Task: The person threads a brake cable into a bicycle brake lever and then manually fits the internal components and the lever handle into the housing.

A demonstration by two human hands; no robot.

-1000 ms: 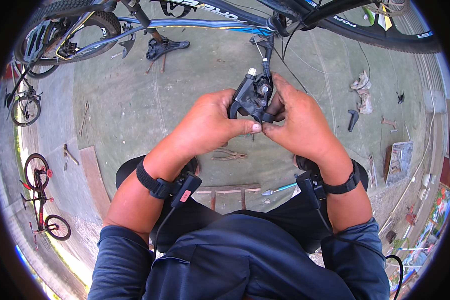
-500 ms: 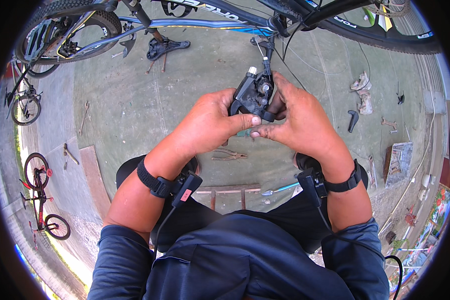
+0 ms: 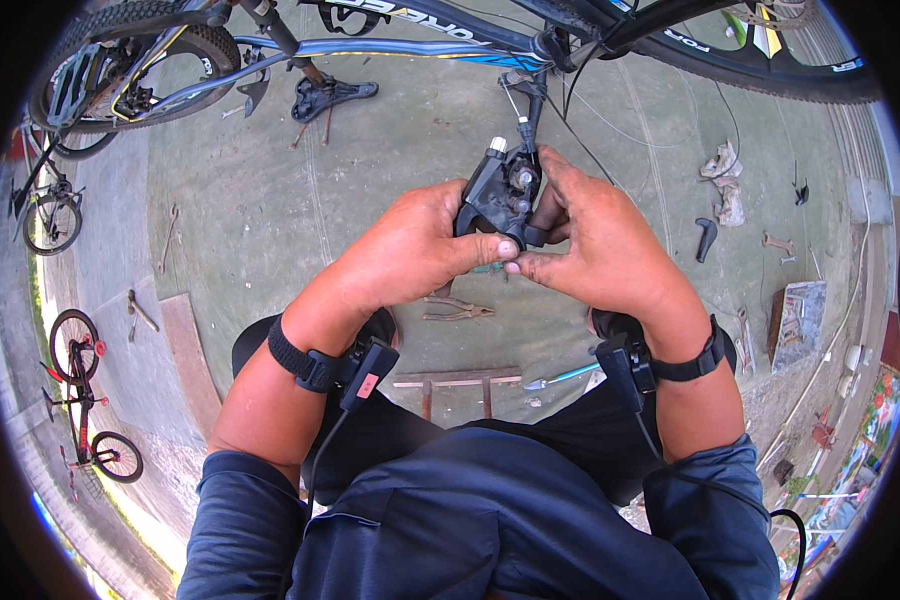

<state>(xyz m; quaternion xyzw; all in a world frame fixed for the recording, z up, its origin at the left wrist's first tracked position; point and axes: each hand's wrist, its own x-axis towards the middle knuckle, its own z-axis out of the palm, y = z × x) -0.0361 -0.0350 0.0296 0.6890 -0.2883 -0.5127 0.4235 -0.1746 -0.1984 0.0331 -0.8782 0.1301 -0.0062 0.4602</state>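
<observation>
Between my hands is a black bicycle shifter and brake lever unit (image 3: 503, 195) on the handlebar of an upside-down bicycle (image 3: 420, 47). My left hand (image 3: 420, 240) grips its left side, thumb pressed on the lower edge. On the other side my right hand (image 3: 595, 225) holds the unit, its fingers partly hidden behind it and its thumb tip close to the left thumb. A silver barrel (image 3: 498, 144) sticks up at the unit's top left. Cables run up from the unit toward the frame.
Pliers (image 3: 460, 310) lie on the green floor below my hands. A bicycle saddle (image 3: 335, 97) hangs near the floor at the upper left. On the right are a rag (image 3: 725, 185), a black grip (image 3: 706, 240), a wrench (image 3: 778, 246) and a metal tool tray (image 3: 798, 325). A hammer (image 3: 141, 310) lies left.
Both hands and the shifter unit have shifted slightly left. My thumb tips have moved a little lower and stay close together at the unit's lower edge.
</observation>
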